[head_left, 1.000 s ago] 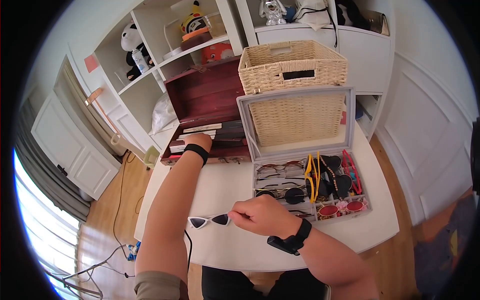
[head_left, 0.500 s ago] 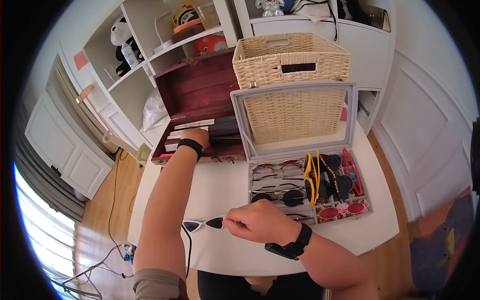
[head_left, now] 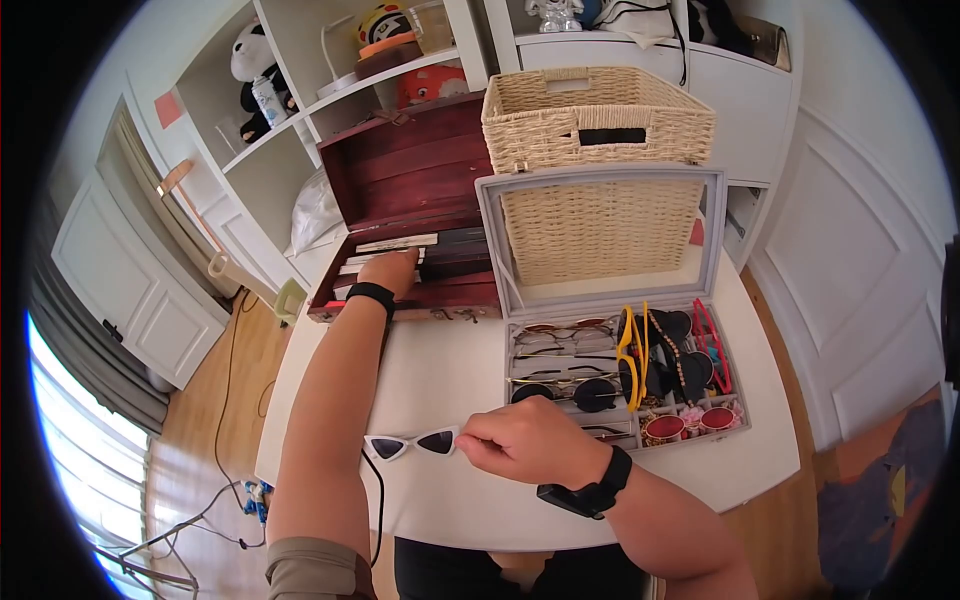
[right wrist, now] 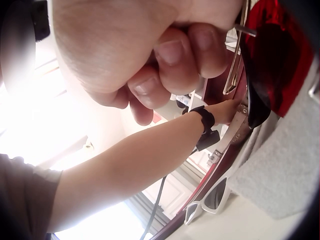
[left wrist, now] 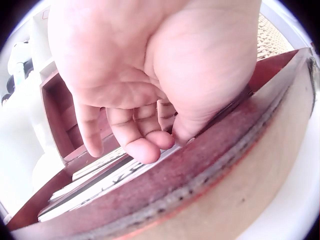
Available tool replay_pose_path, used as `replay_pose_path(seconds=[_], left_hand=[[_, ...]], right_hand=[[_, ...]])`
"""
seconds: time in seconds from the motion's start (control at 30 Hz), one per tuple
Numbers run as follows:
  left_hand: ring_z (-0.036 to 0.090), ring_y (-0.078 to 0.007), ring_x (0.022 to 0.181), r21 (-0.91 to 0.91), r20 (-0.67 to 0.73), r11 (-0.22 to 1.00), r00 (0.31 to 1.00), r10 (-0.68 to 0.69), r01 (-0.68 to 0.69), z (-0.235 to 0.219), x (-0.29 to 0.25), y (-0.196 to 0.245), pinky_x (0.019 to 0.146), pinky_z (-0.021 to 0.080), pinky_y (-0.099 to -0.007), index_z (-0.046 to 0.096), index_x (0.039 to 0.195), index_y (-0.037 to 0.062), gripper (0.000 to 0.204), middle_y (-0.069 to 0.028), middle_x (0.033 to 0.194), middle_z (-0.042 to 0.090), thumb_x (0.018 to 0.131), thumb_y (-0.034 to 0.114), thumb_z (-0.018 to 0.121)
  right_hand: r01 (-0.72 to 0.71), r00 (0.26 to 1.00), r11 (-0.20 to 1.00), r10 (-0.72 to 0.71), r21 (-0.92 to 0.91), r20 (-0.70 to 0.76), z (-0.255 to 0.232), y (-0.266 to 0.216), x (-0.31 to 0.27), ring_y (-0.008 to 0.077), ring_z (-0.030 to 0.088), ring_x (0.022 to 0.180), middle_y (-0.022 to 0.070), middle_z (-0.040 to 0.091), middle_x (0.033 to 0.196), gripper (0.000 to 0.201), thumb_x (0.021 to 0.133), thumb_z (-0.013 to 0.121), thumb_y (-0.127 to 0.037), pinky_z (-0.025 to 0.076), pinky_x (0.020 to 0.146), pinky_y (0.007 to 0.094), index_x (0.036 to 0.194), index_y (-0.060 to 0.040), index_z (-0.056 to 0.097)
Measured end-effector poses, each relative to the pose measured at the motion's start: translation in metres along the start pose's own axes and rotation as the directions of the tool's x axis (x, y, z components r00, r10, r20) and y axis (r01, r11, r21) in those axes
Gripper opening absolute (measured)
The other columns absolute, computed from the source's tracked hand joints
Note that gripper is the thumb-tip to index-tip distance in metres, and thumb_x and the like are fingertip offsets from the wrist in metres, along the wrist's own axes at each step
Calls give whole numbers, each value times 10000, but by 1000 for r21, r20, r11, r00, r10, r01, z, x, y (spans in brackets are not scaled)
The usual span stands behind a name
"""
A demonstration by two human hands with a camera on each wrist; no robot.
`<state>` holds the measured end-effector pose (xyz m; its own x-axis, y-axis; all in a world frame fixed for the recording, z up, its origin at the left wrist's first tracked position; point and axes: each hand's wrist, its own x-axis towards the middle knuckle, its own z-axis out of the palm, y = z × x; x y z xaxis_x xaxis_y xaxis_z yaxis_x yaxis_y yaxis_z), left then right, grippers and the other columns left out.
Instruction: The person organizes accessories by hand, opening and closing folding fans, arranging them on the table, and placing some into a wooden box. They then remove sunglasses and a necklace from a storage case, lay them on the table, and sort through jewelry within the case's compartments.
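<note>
My left hand (head_left: 390, 272) is down inside the dark red wooden box (head_left: 335, 300), fingers bent toward the thumb. In the left wrist view, thumb and fingertips meet at the edge of a thin white book (left wrist: 120, 176) with dark lettering, which they pinch. More thin white and black books (head_left: 455, 258) stand beside it. My right hand (head_left: 530, 438) is curled with nothing in it, above the white table. To its left lie white cat-eye sunglasses (head_left: 413, 443) with dark lenses, apart from the fingers in the right wrist view.
A grey case (head_left: 745, 435) of sunglasses, its glazed lid (head_left: 718, 240) raised, stands right of the box. Yellow glasses (head_left: 630, 358) lie across its compartments. A woven basket (head_left: 600, 130) stands behind. A black cable (head_left: 380, 500) hangs by the table's near edge.
The head view has shifted slightly. My left hand stays in the box, its fingers shifting a little among the books. My right hand and the white sunglasses have barely moved.
</note>
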<state>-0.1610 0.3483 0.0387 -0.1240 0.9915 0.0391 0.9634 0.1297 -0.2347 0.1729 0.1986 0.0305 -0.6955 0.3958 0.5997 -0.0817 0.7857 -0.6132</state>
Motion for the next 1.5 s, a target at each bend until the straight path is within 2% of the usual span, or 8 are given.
replay_pose_path(seconds=[0.1,0.2,0.27,0.6,0.87,1.07,1.3,1.5], left_hand=[[689,-378,1063,18,36,1000,999,-19,18,2,2,-4,885,556,-506,596,1202,74,272,-196,1110,716,944,140,544],[687,-405,984,-25,-27,995,995,100,-101,5,4,-12,848,544,-516,579,1134,47,281,-216,995,716,874,129,643],[691,-397,966,2,-58,990,989,139,-139,3,3,-13,840,548,-508,583,1109,54,299,-210,977,716,838,117,693],[695,-402,934,48,-105,989,984,144,-140,-6,-11,-3,797,558,-507,577,1068,52,299,-206,950,708,816,119,723],[677,-391,978,-20,35,985,985,170,-169,-14,-13,-9,852,532,-489,624,1022,56,282,-186,974,711,798,157,764],[679,-380,988,11,31,994,994,105,-106,-11,-22,-13,861,529,-480,653,1014,69,291,-172,995,714,772,163,783],[671,-373,1021,17,67,991,989,133,-134,-13,-20,-12,866,533,-480,637,1102,103,359,-152,1051,707,771,136,775],[668,-374,1009,-2,-14,970,970,243,-243,-4,-20,-16,859,542,-475,606,1150,111,399,-139,1119,655,782,88,760]], right_hand=[[-3,1000,1000,3,-13,4,0,1,0,264,622,529,80,631,621,151,922,668,-184,483,508,343,821,-75,695],[-9,1000,1000,9,-14,13,-1,0,0,266,621,529,81,634,624,151,922,669,-184,483,508,344,823,-73,694],[-51,998,998,50,28,26,-1,-2,0,325,601,562,99,619,636,239,948,641,-233,479,532,407,778,-65,638],[-53,998,998,52,38,22,-1,-2,0,334,598,564,113,609,628,223,941,648,-219,474,535,416,779,-67,636],[-53,998,998,53,36,15,-1,-2,0,340,595,556,120,599,612,226,942,647,-221,476,533,416,775,-70,632],[-36,999,998,36,49,-4,-1,-2,0,338,594,553,118,596,608,231,941,651,-223,477,531,416,768,-70,631],[-54,999,998,53,39,13,0,-1,0,341,592,550,119,595,607,238,942,650,-224,477,529,417,763,-69,629],[-52,999,998,52,40,13,-2,-4,1,343,594,552,121,602,615,238,944,645,-222,479,532,417,764,-68,630]])
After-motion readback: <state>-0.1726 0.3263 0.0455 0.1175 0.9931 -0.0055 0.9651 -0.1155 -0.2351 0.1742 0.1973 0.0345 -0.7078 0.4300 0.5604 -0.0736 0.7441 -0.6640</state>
